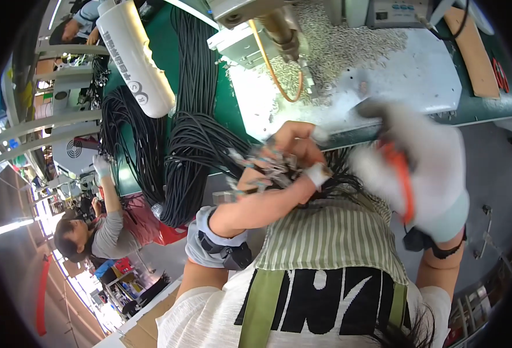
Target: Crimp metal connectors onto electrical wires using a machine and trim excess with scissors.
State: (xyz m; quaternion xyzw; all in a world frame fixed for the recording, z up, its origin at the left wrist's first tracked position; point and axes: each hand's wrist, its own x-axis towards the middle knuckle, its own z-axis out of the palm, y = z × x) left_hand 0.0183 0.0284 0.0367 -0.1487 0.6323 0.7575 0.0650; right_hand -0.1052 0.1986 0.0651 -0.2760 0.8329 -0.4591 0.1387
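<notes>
Many slim black cables (272, 169) with silvery, pale ends, blurred, lie bunched near the middle, at the near edge of the green table (228, 110). The bare left hand (303, 145), white covers on its fingertips, curls at the bunch; whether it grips I cannot tell. The blurred, white-gloved right hand (421, 165) holds a red-handled tool (405, 188). Far left, dark printed characters and round marks run along a white cylinder (135, 61).

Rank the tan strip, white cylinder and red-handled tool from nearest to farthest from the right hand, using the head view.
1. Red-handled tool: in the gloved right hand.
2. Tan strip: upper right.
3. White cylinder: far off, upper left.
</notes>
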